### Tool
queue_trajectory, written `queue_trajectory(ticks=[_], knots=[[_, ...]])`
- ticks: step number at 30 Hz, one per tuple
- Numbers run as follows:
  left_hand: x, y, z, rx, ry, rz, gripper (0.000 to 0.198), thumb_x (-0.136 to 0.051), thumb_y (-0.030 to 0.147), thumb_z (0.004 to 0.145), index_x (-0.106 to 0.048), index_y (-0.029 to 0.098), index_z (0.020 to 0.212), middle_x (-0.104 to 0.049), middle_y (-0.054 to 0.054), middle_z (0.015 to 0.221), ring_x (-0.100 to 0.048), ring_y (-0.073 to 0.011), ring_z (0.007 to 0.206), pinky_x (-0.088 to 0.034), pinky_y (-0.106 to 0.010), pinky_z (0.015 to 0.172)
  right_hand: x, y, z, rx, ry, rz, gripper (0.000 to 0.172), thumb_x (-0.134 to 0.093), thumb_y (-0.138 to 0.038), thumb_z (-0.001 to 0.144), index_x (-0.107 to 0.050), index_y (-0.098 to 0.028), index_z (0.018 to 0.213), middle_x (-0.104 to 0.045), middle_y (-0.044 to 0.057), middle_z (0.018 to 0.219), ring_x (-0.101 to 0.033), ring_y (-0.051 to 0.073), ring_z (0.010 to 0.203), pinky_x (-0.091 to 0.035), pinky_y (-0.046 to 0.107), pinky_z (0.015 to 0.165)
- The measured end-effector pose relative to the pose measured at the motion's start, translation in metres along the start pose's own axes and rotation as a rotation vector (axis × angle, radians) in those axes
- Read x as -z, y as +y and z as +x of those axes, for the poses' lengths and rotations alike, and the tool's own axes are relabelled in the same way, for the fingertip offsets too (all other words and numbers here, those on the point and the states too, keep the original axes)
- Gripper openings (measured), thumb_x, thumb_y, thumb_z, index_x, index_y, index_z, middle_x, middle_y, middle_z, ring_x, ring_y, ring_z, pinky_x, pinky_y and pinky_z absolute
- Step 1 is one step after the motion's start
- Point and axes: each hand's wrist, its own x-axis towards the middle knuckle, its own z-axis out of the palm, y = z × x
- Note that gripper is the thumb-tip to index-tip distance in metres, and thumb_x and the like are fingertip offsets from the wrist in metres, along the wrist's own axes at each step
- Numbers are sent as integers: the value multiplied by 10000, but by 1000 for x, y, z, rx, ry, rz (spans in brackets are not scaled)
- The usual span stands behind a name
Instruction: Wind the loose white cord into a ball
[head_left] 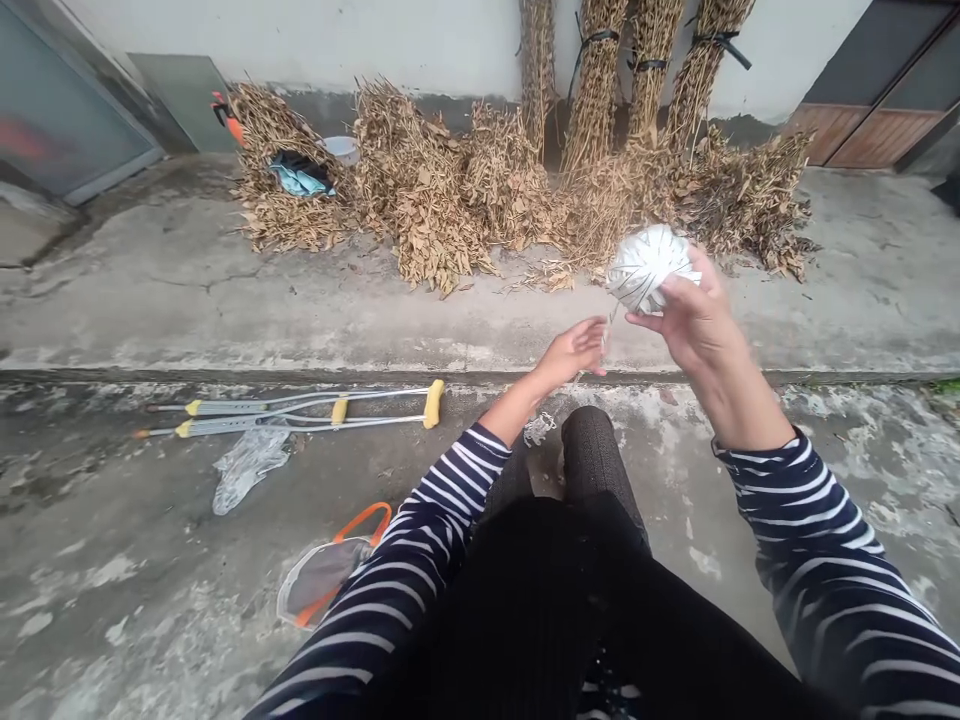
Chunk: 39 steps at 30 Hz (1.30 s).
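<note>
My right hand [694,305] grips a ball of white plastic twine [651,268], raised in front of me on the right. The ball is wound in flat, shiny, crossing strips. Just left of it and lower is my left hand [576,350], its fingers bent around a thin strand that runs down from the ball. The strand is hard to follow past the fingers. A small tangle of loose white twine [538,430] lies on the ground below my left hand, by my knees.
Dried plant stalks [435,190] lie heaped along the wall, with tied upright bundles [600,80] behind. A concrete step edge [465,378] crosses ahead. At left are crutches [382,397], a clear plastic bag [251,465] and an orange-handled bag [322,580].
</note>
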Motion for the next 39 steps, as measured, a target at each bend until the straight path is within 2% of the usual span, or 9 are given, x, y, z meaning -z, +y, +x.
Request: queue_trajectory(ticks=[3,6,8,12,16,21,26,33,39], knots=[[-23,21,11,-115,87,-33,363,-743,269,920,-674,154,1257,-760,-98,1080,-738,-169,940,-608,-250,778,-5,8,-1,-91,33,57,628,-914,-374,555,-636,-341,1117,-716,-37,1127,-698,183,908,-694,353,656],[-33,29,14,-143,176,123,177,-641,279,983,-714,132,1052,-711,-14,755,-633,-82,614,-510,-180,639,-3,12,0,-118,64,65,637,-921,-373,535,-630,-338,1101,-713,-46,1077,-689,161,829,-667,305,586],[-33,28,13,-185,207,272,193,-596,274,998,-714,144,918,-679,11,690,-579,-64,547,-456,-171,598,1,15,0,-117,70,58,642,-922,-383,545,-618,-337,1108,-711,-47,1089,-691,153,816,-666,298,584],[-26,23,12,-175,229,474,309,-550,235,979,-646,158,695,-678,4,653,-600,-77,551,-425,-180,583,3,20,-4,-123,55,39,633,-928,-399,580,-595,-327,1113,-705,-31,1147,-704,165,847,-683,324,608],[-19,24,12,-57,223,378,303,-531,147,930,-621,153,641,-657,-5,623,-591,-82,524,-420,-182,537,-1,23,-12,-131,71,46,638,-929,-410,593,-593,-330,1129,-697,-16,1154,-704,181,887,-689,334,617],[-12,20,7,19,198,273,293,-491,63,903,-624,141,654,-657,-9,635,-616,-85,539,-419,-171,504,1,26,-11,-108,52,33,633,-906,-422,617,-580,-341,1154,-686,-19,1174,-690,180,893,-696,354,650],[-4,9,9,62,162,284,292,-504,80,925,-618,134,662,-665,-10,633,-613,-77,505,-404,-170,496,-3,27,-14,-132,65,63,636,-923,-423,596,-591,-339,1133,-688,-19,1154,-692,186,889,-704,362,642],[8,-2,28,-22,281,361,301,-532,150,935,-644,139,656,-680,-27,635,-630,-99,566,-382,-170,482,-18,23,-28,-119,11,55,642,-929,-399,593,-600,-328,1140,-692,-10,1130,-702,191,868,-704,380,640],[18,-13,36,69,320,302,298,-528,150,961,-651,136,691,-725,-39,714,-665,-109,625,-384,-164,482,-20,16,-39,-103,13,58,612,-914,-387,611,-608,-331,1138,-692,-20,1117,-705,172,825,-713,386,644]])
